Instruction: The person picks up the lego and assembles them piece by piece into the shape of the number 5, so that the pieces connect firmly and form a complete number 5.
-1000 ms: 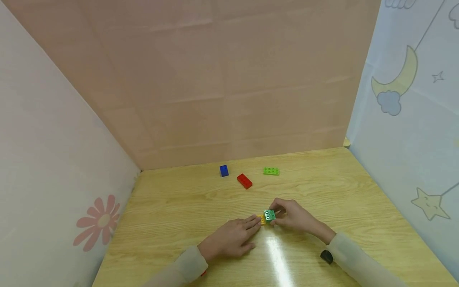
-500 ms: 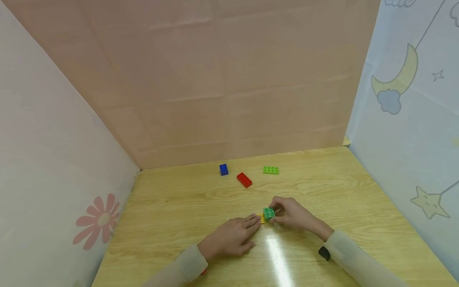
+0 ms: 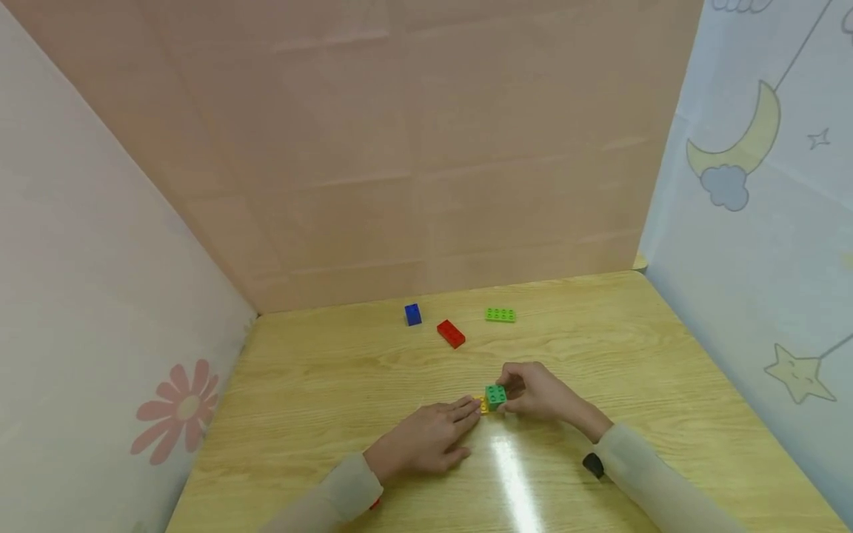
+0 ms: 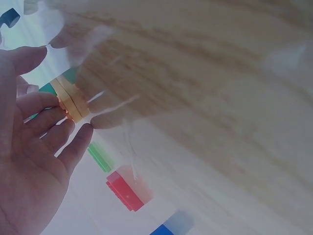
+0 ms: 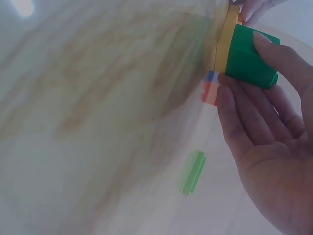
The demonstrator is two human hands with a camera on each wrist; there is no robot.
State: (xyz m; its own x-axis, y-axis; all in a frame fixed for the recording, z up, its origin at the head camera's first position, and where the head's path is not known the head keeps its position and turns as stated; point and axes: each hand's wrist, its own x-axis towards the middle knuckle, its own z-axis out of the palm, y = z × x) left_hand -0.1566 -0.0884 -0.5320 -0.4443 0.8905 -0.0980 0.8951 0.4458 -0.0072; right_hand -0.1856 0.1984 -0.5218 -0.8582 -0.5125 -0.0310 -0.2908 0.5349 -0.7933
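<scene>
A green toy brick point(image 3: 495, 397) with studs on top sits on the right part of a flat yellow brick point(image 3: 484, 406), which lies on the table. In the right wrist view, the thumb and fingers of my right hand point(image 3: 543, 392) pinch the green brick point(image 5: 252, 56) from two sides. My left hand point(image 3: 426, 438) has its fingers stretched out, their tips touching the yellow brick's left part and partly covering it. From the left wrist view, the yellow brick point(image 4: 72, 98) shows at those fingertips, with a sliver of green behind it.
Farther back on the table point(image 3: 320, 377) lie a blue brick point(image 3: 413, 314), a red brick point(image 3: 451, 334) and a flat lime-green brick point(image 3: 500, 315). Another red piece point(image 3: 375, 503) peeks out by the left sleeve. A small black object point(image 3: 592, 466) is beside the right sleeve. Covered walls enclose the table.
The whole head view has shifted slightly. Both hands stay at the bricks, the right one still holding the green brick on the yellow one; its tilt appears a little changed.
</scene>
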